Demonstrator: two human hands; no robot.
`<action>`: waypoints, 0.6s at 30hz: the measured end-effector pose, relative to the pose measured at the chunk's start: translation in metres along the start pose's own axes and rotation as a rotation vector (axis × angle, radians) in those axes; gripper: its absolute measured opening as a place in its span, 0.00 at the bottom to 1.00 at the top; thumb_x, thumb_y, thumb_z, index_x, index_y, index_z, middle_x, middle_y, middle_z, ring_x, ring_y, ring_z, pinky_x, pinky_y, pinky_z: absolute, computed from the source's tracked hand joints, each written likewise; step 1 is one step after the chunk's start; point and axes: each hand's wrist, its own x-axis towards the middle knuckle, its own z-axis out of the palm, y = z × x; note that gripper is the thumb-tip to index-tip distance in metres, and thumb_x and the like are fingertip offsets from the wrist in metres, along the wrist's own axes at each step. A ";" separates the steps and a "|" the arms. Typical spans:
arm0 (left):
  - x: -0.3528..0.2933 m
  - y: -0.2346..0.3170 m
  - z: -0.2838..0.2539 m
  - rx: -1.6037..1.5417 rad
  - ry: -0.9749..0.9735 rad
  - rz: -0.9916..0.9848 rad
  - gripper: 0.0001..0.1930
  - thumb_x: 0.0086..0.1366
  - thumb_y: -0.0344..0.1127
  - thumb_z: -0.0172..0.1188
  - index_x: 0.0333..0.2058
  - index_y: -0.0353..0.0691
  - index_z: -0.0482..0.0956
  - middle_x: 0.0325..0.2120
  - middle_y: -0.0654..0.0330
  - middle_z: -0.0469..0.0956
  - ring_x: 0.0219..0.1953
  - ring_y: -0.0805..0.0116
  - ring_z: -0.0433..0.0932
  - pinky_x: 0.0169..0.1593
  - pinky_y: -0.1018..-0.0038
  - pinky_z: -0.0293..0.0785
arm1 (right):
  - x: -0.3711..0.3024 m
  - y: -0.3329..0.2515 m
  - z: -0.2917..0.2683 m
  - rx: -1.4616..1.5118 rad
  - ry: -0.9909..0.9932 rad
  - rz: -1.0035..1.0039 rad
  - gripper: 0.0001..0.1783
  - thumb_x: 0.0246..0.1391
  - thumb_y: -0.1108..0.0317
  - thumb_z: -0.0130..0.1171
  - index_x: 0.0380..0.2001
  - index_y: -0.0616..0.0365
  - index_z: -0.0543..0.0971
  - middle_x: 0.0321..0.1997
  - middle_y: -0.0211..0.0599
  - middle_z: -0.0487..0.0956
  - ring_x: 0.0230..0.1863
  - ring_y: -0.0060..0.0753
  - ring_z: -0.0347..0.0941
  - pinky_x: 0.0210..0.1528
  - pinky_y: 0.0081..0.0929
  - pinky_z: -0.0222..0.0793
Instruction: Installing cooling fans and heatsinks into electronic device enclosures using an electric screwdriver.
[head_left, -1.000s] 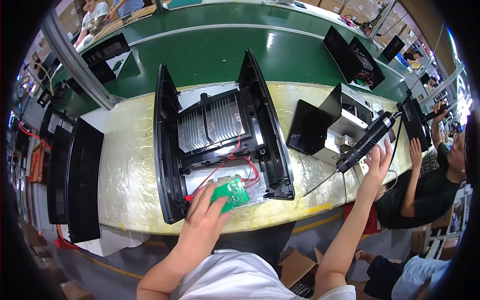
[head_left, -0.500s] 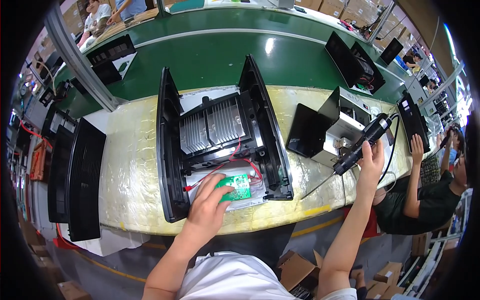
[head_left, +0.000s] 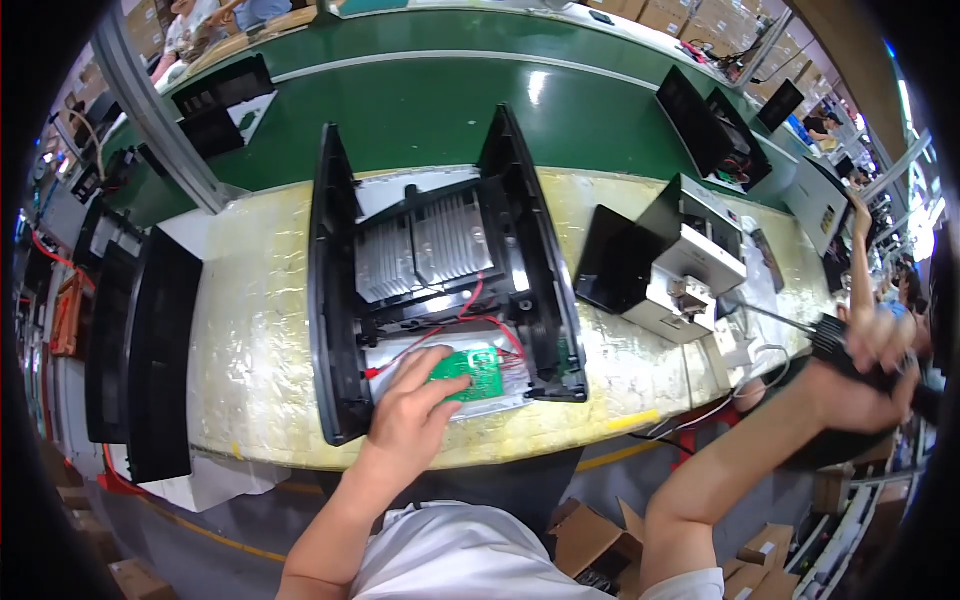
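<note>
My left hand grips the left edge of a green circuit board, thumb across its face. The board is at the near end of an open black housing, between its two upright side walls. Behind the board sits a finned metal heat sink, and red wires run from it toward the board. Far out to the right, my right hand is wrapped round a black electric screwdriver. Its long bit points left, over the table's right end, well apart from the housing. Motion blurs this hand somewhat.
A metal box unit with a dark glossy panel stands right of the housing. Black slatted covers stand at the left. Beyond lies a green conveyor, beside a metal post. A co-worker's raised arm is at the right.
My right hand has swung right with the screwdriver, away from the metal box unit. The co-worker's arm and a panel at the far right have moved. My left hand stays on the circuit board.
</note>
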 end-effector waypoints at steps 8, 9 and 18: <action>-0.016 0.006 -0.021 0.018 -0.009 -0.033 0.17 0.48 0.18 0.68 0.41 0.32 0.84 0.52 0.44 0.76 0.54 0.43 0.75 0.57 0.62 0.71 | -0.012 0.066 0.037 -0.336 0.204 0.134 0.36 0.65 0.69 0.50 0.72 0.52 0.50 0.23 0.32 0.65 0.15 0.25 0.63 0.18 0.29 0.66; -0.017 0.009 -0.020 0.017 -0.008 -0.040 0.17 0.49 0.18 0.68 0.41 0.32 0.84 0.52 0.44 0.76 0.55 0.44 0.75 0.57 0.62 0.71 | -0.010 0.066 0.039 -0.387 0.190 0.110 0.31 0.63 0.69 0.52 0.66 0.60 0.57 0.22 0.32 0.66 0.15 0.25 0.64 0.19 0.27 0.66; -0.025 0.022 -0.015 0.038 -0.004 -0.100 0.18 0.50 0.18 0.68 0.42 0.33 0.84 0.53 0.45 0.76 0.55 0.44 0.75 0.58 0.62 0.70 | -0.022 0.076 0.010 -0.302 0.044 0.190 0.42 0.63 0.66 0.55 0.73 0.55 0.46 0.23 0.30 0.66 0.17 0.22 0.66 0.20 0.24 0.68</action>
